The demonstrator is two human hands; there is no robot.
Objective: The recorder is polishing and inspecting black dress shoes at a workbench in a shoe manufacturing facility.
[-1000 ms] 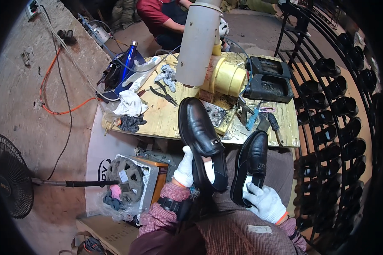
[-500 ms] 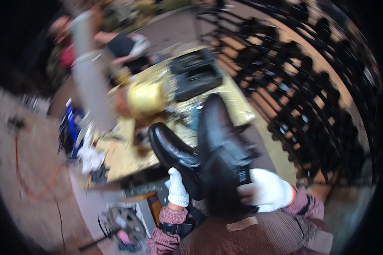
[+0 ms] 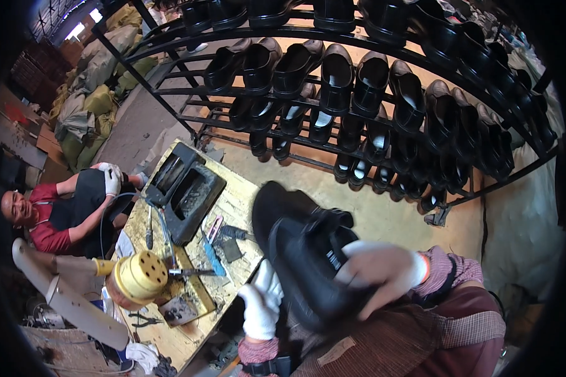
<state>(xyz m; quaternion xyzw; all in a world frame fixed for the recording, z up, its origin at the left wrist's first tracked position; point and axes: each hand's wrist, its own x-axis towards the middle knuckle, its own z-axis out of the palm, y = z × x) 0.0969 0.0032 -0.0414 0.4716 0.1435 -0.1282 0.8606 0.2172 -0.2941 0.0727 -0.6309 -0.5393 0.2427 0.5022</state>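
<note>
Two black leather shoes (image 3: 299, 273) appear to overlap in front of me, a dark toe (image 3: 271, 201) pointing away; their exact overlap is hard to make out. My right hand (image 3: 387, 267), in a white glove with darker, blurred fingers, is closed on the shoes from the right, near a strap. My left hand (image 3: 259, 311), also white-gloved, is just left of the shoes with its fingers stretched upward, and nothing shows between thumb and fingers. Part of it is close against the dark shoe, so contact there is unclear.
A yellow-topped workbench (image 3: 236, 195) holds a black molded stand (image 3: 192, 195), a yellow perforated nozzle (image 3: 146, 273), pliers (image 3: 144, 320) and a hammer (image 3: 195, 272). A black rack (image 3: 333, 164) full of shoes stands beyond. Another person (image 3: 69, 207) sits at the left.
The view has swung right, bringing the rack to the top and the bench to the left. The two shoes, formerly spread apart, now overlap. The left hand no longer shows against a separate shoe.
</note>
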